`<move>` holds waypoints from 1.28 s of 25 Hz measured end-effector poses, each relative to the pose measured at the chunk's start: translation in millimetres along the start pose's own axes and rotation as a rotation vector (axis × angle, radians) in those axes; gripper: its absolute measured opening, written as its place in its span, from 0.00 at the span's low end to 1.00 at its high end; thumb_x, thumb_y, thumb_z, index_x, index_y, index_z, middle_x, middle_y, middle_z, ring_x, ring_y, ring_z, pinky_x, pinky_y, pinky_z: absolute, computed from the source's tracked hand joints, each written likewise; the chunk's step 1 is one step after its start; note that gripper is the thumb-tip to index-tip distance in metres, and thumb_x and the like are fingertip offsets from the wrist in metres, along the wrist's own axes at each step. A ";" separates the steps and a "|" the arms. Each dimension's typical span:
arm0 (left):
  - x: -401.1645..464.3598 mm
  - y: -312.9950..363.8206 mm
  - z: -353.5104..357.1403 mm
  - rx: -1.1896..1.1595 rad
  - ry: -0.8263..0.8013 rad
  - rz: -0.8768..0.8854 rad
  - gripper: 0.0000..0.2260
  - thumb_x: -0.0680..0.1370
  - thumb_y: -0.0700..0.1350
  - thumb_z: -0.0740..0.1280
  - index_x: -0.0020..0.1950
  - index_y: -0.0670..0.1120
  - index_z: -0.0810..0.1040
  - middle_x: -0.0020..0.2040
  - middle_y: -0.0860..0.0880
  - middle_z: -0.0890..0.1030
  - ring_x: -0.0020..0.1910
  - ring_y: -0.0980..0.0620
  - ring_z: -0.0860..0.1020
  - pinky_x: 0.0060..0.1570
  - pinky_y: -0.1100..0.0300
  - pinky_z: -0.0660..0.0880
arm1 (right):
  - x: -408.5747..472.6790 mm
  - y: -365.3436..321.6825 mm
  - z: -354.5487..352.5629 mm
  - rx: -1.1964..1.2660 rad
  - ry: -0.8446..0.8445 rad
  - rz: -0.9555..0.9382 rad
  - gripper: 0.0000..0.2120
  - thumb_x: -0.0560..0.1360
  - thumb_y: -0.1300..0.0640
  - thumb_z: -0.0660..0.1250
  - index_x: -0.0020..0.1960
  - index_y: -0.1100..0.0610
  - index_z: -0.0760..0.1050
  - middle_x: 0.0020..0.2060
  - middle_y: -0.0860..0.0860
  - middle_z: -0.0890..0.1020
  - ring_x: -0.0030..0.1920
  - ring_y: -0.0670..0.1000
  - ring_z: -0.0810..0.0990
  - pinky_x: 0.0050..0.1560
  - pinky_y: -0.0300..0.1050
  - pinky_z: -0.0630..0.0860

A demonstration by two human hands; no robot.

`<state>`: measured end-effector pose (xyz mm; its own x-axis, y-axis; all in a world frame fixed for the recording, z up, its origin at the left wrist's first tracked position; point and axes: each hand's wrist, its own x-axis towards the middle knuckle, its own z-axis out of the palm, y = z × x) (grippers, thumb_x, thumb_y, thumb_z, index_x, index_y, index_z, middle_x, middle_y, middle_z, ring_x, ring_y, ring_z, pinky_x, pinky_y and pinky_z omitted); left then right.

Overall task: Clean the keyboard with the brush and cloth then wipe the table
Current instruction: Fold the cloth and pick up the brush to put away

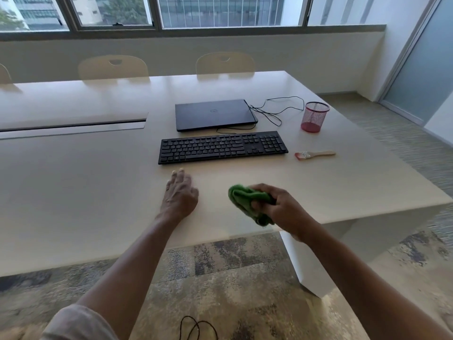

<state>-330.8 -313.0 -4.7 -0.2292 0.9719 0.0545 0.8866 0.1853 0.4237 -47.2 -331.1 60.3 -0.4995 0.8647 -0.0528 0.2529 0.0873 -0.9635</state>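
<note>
A black keyboard [222,146] lies flat on the pale table [85,187], in front of a closed laptop. To its right lies a small brush [314,154] with a wooden handle and reddish bristles pointing left. My right hand [282,209] grips a bunched green cloth [247,201] just above the table near its front edge. My left hand [180,195] rests flat on the table, fingers straight and pointing toward the keyboard, a short way in front of it.
A closed black laptop [214,114] sits behind the keyboard, with a thin black cable [277,107] looping to its right. A red mesh pen cup [314,117] stands at the right. Chairs [113,67] line the far side. Table edge runs close below my hands.
</note>
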 end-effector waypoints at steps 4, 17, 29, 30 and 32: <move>-6.2 41.9 0.7 -0.600 -0.105 0.184 0.23 0.82 0.53 0.56 0.74 0.45 0.71 0.74 0.44 0.71 0.74 0.49 0.69 0.71 0.56 0.65 | 28.8 1.2 3.4 0.457 0.127 0.180 0.11 0.82 0.56 0.66 0.64 0.51 0.77 0.60 0.61 0.82 0.56 0.61 0.82 0.50 0.59 0.80; 38.1 135.7 15.6 -1.110 -0.417 0.095 0.16 0.76 0.42 0.74 0.63 0.42 0.78 0.54 0.39 0.84 0.53 0.40 0.84 0.55 0.43 0.81 | 65.7 22.6 -64.2 0.287 0.246 0.233 0.37 0.67 0.38 0.79 0.68 0.55 0.72 0.57 0.56 0.83 0.56 0.56 0.84 0.51 0.53 0.83; 131.0 280.8 72.1 -1.152 -0.451 -0.107 0.16 0.78 0.42 0.72 0.64 0.43 0.76 0.56 0.41 0.84 0.55 0.42 0.83 0.55 0.45 0.81 | 129.0 62.3 -222.0 0.291 0.499 0.191 0.25 0.75 0.53 0.76 0.68 0.58 0.72 0.54 0.58 0.83 0.51 0.56 0.86 0.40 0.50 0.84; 142.0 295.1 78.4 -1.142 -0.423 -0.124 0.17 0.77 0.42 0.73 0.64 0.42 0.76 0.56 0.41 0.84 0.54 0.43 0.84 0.54 0.47 0.82 | 133.3 64.2 -237.8 0.273 0.473 0.210 0.28 0.73 0.50 0.78 0.68 0.56 0.72 0.55 0.57 0.83 0.51 0.56 0.85 0.42 0.51 0.85; 163.9 320.9 92.7 -1.109 -0.377 -0.150 0.19 0.76 0.43 0.75 0.64 0.42 0.76 0.54 0.41 0.84 0.51 0.45 0.84 0.50 0.51 0.83 | 142.6 69.5 -268.3 0.176 0.451 0.236 0.31 0.70 0.48 0.80 0.67 0.54 0.71 0.55 0.54 0.82 0.52 0.56 0.85 0.42 0.51 0.85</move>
<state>-46.6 -80.8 56.4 -0.0035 0.9670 -0.2547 -0.0159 0.2546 0.9669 121.5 -68.9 56.2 -0.0305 0.9808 -0.1924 0.1531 -0.1857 -0.9706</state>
